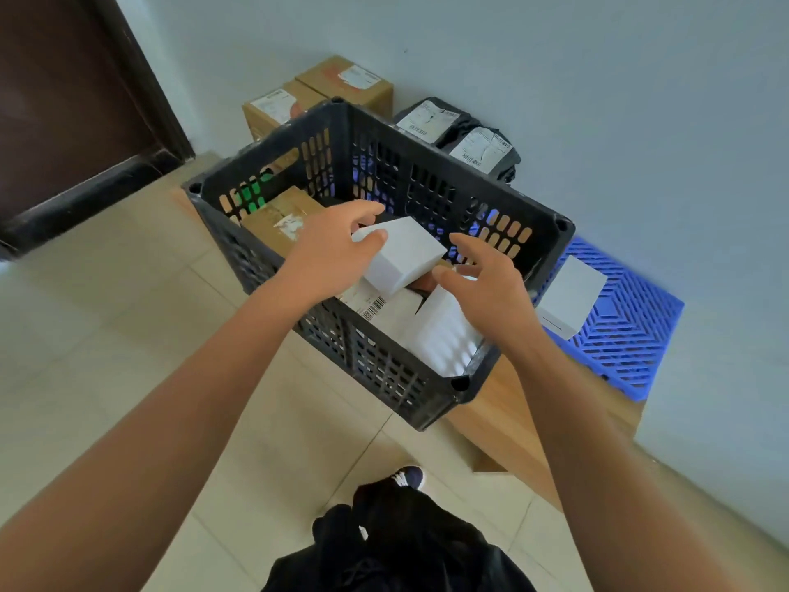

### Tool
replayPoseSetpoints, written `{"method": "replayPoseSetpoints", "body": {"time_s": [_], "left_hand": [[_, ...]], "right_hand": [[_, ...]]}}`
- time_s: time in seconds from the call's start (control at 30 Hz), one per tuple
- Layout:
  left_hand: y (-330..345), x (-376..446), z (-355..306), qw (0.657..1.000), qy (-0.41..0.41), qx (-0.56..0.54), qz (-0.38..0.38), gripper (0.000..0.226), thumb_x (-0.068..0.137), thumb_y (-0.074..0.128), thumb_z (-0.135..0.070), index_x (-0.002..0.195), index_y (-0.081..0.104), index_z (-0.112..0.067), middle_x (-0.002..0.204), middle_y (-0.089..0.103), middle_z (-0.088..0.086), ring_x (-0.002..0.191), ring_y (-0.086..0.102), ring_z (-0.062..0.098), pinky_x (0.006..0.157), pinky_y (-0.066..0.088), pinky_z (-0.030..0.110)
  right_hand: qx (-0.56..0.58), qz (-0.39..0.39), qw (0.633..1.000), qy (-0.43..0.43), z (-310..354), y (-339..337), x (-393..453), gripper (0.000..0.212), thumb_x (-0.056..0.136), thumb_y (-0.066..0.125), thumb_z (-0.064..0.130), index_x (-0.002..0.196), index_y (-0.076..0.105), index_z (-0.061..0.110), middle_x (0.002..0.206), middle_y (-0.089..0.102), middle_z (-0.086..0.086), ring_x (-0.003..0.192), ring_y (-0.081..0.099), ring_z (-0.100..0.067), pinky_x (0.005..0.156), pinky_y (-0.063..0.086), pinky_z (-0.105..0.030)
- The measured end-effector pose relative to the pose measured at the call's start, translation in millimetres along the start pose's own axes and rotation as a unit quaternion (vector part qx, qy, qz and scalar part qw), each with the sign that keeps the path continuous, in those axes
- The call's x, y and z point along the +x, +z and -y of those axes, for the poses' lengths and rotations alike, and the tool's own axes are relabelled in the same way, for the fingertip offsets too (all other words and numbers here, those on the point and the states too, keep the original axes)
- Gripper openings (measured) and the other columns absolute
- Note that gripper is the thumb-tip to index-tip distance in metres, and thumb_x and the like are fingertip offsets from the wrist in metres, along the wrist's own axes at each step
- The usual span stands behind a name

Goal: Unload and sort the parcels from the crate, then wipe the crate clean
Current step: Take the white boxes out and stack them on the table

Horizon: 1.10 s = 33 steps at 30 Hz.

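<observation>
A black slatted crate (375,369) stands on a low wooden platform (512,416). Inside it lie a brown cardboard parcel (277,215), a white box (401,254) and white labelled parcels (431,335). My left hand (333,249) grips the white box at its left end, thumb and fingers curled over its corner, and holds it tilted above the other parcels. My right hand (486,279) hovers by the box's right end with fingers spread, and I cannot tell whether it touches the box.
Two brown cardboard boxes (316,91) and two black bagged parcels (461,134) sit by the wall behind the crate. A white box (572,296) rests on a blue plastic pallet (632,335) at the right. A dark door (72,100) is at the left; tiled floor lies below.
</observation>
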<state>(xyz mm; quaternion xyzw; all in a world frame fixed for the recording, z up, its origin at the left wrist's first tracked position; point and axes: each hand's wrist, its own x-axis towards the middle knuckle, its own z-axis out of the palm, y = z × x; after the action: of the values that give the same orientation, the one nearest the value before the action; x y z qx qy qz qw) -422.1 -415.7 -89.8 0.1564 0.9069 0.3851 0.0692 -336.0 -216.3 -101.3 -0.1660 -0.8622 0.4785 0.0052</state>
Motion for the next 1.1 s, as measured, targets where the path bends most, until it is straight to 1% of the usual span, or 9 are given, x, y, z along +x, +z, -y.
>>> {"method": "replayPoseSetpoints", "body": {"time_s": [0.03, 0.13, 0.27, 0.37, 0.53, 0.67, 0.83, 0.93, 1.1], "left_hand": [[1.9, 10.8, 3.0, 1.0, -0.005, 0.006, 0.01, 0.044, 0.104, 0.057, -0.034, 0.147, 0.051, -0.029, 0.143, 0.058, -0.006, 0.131, 0.052, 0.013, 0.099, 0.035, 0.026], [7.6, 42.5, 11.8, 0.999, -0.018, 0.026, 0.044, 0.047, 0.102, 0.057, -0.038, 0.148, 0.05, -0.03, 0.145, 0.057, -0.006, 0.132, 0.052, 0.016, 0.099, 0.036, 0.028], [12.8, 80.9, 18.9, 0.994, -0.046, 0.041, 0.091, 0.053, 0.101, 0.058, -0.043, 0.151, 0.047, -0.029, 0.146, 0.055, -0.004, 0.133, 0.051, 0.019, 0.098, 0.039, 0.031], [15.8, 103.6, 24.2, 0.991, -0.059, 0.042, 0.111, 0.055, 0.1, 0.058, -0.045, 0.151, 0.046, -0.029, 0.148, 0.055, -0.002, 0.136, 0.049, 0.021, 0.097, 0.037, 0.031], [26.7, 126.9, 35.9, 0.978, -0.084, 0.072, 0.179, 0.064, 0.101, 0.058, -0.045, 0.158, 0.035, -0.028, 0.154, 0.048, 0.006, 0.14, 0.046, 0.028, 0.1, 0.038, 0.034], [31.5, 141.2, 38.3, 0.966, -0.083, 0.089, 0.226, 0.069, 0.101, 0.058, -0.045, 0.16, 0.029, -0.027, 0.156, 0.046, 0.008, 0.141, 0.045, 0.027, 0.109, 0.036, 0.038], [34.7, 149.1, 43.9, 0.948, -0.053, 0.14, 0.281, 0.063, 0.102, 0.053, -0.043, 0.159, 0.032, -0.027, 0.156, 0.047, 0.005, 0.14, 0.045, 0.03, 0.114, 0.037, 0.044], [36.8, 148.3, 45.9, 0.943, -0.041, 0.134, 0.303, 0.063, 0.104, 0.049, -0.038, 0.162, 0.027, -0.027, 0.162, 0.039, 0.005, 0.144, 0.04, 0.03, 0.117, 0.034, 0.045], [26.7, 143.8, 49.3, 0.955, -0.014, 0.058, 0.291, 0.058, 0.103, 0.053, -0.028, 0.157, 0.036, -0.028, 0.151, 0.05, 0.005, 0.134, 0.05, 0.028, 0.104, 0.04, 0.037]], "right_hand": [[0.002, 0.003, 1.0, 0.006, -1.3, 2.3, 7.7, 0.058, 0.099, 0.064, 0.03, 0.152, 0.043, 0.031, 0.139, 0.053, 0.01, 0.106, 0.058, -0.004, 0.055, 0.041, -0.008], [0.018, 0.026, 0.999, 0.042, -6.6, 13.1, 33.5, 0.061, 0.099, 0.063, 0.033, 0.154, 0.038, 0.032, 0.131, 0.05, 0.012, 0.088, 0.056, 0.001, 0.053, 0.041, -0.01], [0.073, 0.035, 0.993, 0.084, -8.7, 28.4, 60.9, 0.068, 0.097, 0.065, 0.035, 0.156, 0.032, 0.033, 0.15, 0.046, 0.005, 0.12, 0.05, -0.013, 0.088, 0.047, -0.03], [0.109, 0.041, 0.986, 0.121, -8.7, 40.4, 71.5, 0.073, 0.093, 0.069, 0.034, 0.156, 0.031, 0.031, 0.142, 0.054, 0.002, 0.125, 0.055, -0.02, 0.106, 0.048, -0.045], [0.136, 0.045, 0.98, 0.139, -13.1, 53.1, 80.9, 0.052, 0.094, 0.068, 0.025, 0.138, 0.043, 0.035, 0.122, 0.063, 0.005, 0.112, 0.064, -0.02, 0.1, 0.053, -0.045], [0.149, 0.034, 0.973, 0.175, -16.6, 63.6, 84.1, 0.042, 0.094, 0.066, 0.023, 0.127, 0.042, 0.032, 0.123, 0.06, 0.006, 0.111, 0.061, -0.018, 0.092, 0.053, -0.037], [0.172, 0.01, 0.962, 0.21, -13.0, 73.9, 88.4, 0.062, 0.097, 0.064, 0.021, 0.151, 0.034, 0.025, 0.116, 0.055, 0.009, 0.11, 0.055, -0.015, 0.076, 0.046, -0.026], [0.201, 0.003, 0.948, 0.246, -10.5, 79.6, 90.2, 0.071, 0.095, 0.066, 0.024, 0.156, 0.031, 0.026, 0.138, 0.055, 0.001, 0.116, 0.057, -0.018, 0.081, 0.05, -0.029], [0.26, -0.029, 0.934, 0.242, -1.8, 87.7, 85.1, 0.076, 0.094, 0.069, 0.018, 0.158, 0.027, 0.023, 0.133, 0.058, 0.003, 0.108, 0.063, -0.013, 0.076, 0.055, -0.027]]}}
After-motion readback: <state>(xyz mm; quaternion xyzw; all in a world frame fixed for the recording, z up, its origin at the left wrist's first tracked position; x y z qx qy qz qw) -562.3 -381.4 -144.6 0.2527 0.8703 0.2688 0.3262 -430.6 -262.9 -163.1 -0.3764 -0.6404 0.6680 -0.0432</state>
